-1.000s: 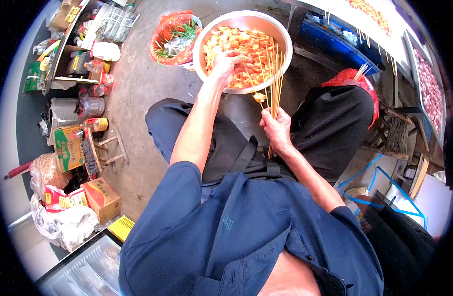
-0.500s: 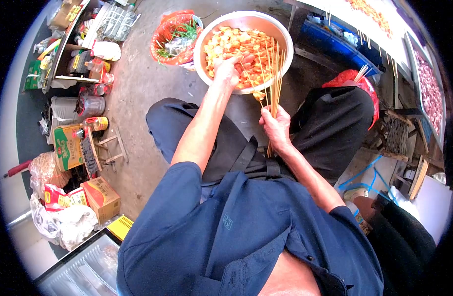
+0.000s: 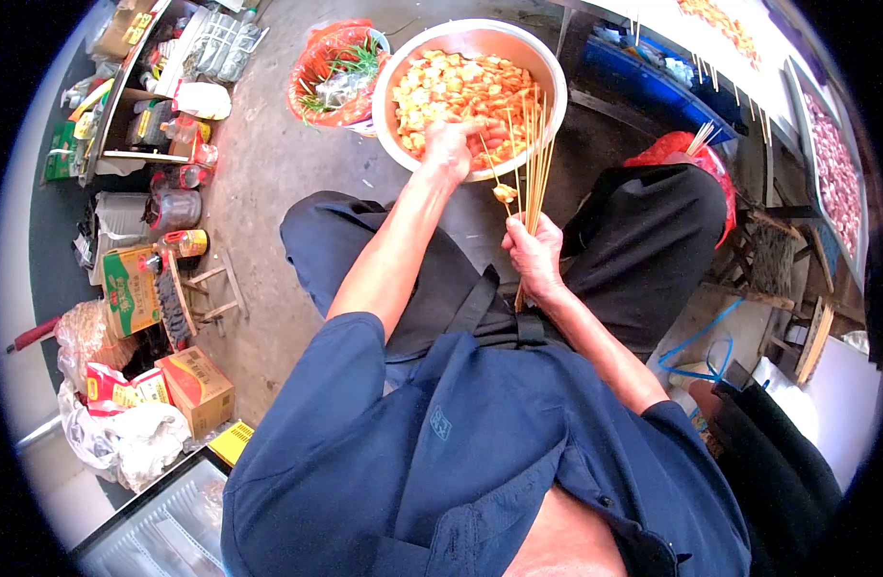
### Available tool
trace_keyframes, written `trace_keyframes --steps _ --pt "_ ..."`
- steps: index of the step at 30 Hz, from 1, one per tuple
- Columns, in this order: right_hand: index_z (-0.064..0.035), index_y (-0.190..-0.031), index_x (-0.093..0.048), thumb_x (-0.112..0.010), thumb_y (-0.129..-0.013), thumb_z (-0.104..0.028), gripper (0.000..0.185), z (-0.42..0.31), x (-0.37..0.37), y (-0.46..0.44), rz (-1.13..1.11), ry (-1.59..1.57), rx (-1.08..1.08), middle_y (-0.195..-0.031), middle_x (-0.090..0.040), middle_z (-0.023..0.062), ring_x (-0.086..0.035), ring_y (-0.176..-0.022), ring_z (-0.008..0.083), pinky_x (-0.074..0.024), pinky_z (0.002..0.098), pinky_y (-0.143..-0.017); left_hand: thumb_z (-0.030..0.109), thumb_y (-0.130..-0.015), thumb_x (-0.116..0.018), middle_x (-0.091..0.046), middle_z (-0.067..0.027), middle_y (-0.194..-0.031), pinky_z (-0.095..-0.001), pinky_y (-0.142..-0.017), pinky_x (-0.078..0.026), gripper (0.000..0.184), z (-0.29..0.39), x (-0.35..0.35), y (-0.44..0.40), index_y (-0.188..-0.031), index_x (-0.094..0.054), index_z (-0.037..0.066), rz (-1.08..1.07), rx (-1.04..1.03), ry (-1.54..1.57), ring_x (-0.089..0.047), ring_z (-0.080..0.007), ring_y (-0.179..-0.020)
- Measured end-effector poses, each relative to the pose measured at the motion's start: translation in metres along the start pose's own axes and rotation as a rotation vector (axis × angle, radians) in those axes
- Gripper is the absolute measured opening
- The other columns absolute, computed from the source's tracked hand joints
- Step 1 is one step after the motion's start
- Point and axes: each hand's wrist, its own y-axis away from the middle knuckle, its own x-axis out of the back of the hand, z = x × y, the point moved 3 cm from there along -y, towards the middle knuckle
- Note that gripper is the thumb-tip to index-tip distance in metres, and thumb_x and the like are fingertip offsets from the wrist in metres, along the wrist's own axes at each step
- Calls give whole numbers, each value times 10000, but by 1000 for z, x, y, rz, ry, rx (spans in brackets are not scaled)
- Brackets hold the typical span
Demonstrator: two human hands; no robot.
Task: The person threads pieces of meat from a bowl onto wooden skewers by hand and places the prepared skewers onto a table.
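A wide metal basin [image 3: 385, 123] holds many orange, sauce-coated pieces of meat [image 3: 460, 82]. My left hand [image 3: 451, 149] is over the near side of the basin, its fingers stretched out to the right just above the meat. No piece shows clearly between them. My right hand [image 3: 534, 255] grips a bundle of thin bamboo skewers [image 3: 537, 173] in front of my lap, points upward over the basin's near right rim. One skewer leans left from the bundle, with a piece of meat [image 3: 504, 193] threaded low on it, just above my right fingers.
Beyond my left knee stands a red-lined bucket [image 3: 316, 72] with green stalks. A red bag [image 3: 715, 178] with more skewers is by my right knee. At right are a blue crate [image 3: 643, 82] and a tray of dark red pieces [image 3: 831, 163]. Shelves and boxes [image 3: 196, 389] line the left.
My left hand has lifted slightly out of the meat and its fingers have swung right, toward the leaning skewer. My right hand holds the bundle almost unmoved.
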Motion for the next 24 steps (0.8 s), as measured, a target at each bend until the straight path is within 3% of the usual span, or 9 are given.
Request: trace_keyframes --steps 3,5,7,9,15,19,22,24 --pt "-73 -835 -568 -582 -862 -130 64 -25 -8 -2 7 -97 -105 -574 -535 -14 -375 -396 40 -271 199 -356 -3 -856 -540 -634 -240 -973 -444 -749 -575 180 -4 -16 20 -1011 -541 -96 2 50 -210 -664 -335 -859" --pt "-77 -840 -567 -585 -861 -136 64 -23 -10 -7 7 -129 -78 -568 -533 -11 -359 -375 42 -250 199 -337 -17 -829 -577 -637 -228 -855 -437 -610 -590 220 0 -23 21 -968 -410 22 -42 -34 -122 -677 -319 -738" --pt "-79 -835 -563 -590 -860 -137 69 -24 -12 -8 -10 -116 -80 -566 -531 -6 -359 -377 40 -253 198 -335 -21 -824 -590 -637 -227 -851 -418 -597 -594 235 -1 -22 20 -971 -413 24 -76 6 -101 -678 -312 -728" --pt "-79 -831 -560 -591 -859 -136 71 -29 -15 -14 -5 -142 -83 -565 -530 -2 -358 -375 40 -251 198 -333 -6 -829 -598 -658 -191 -907 -419 -685 -592 212 -4 -23 22 -1037 -554 -13 -58 9 -223 -678 -292 -802" --pt "-78 -826 -549 -589 -867 -133 79 -38 -25 -30 16 -198 -72 -574 -535 13 -357 -368 44 -250 199 -324 -8 -839 -589 -659 -167 -964 -402 -705 -592 259 -5 -25 20 -1093 -539 -8 -92 -24 -197 -679 -270 -818" --pt "-80 -827 -539 -600 -874 -151 105 -44 -24 -37 9 -221 -16 -580 -535 15 -359 -367 46 -253 199 -322 114 -864 -626 -657 -150 -996 -403 -696 -583 296 7 -17 7 -1127 -516 34 -225 -6 -118 -674 -275 -820" --pt "-75 -839 -536 -604 -877 -162 117 -46 -16 -39 11 -210 12 -583 -535 18 -361 -369 44 -256 197 -321 94 -835 -635 -674 -125 -938 -369 -685 -564 224 31 11 -14 -1044 -588 29 -35 -166 -275 -672 -239 -802" --pt "-72 -843 -537 -603 -877 -163 118 -46 -12 -35 14 -212 4 -583 -535 18 -361 -369 44 -256 197 -321 98 -766 -608 -665 -157 -826 -384 -677 -525 121 46 19 -18 -867 -656 52 114 -460 -1358 -667 -250 -806"
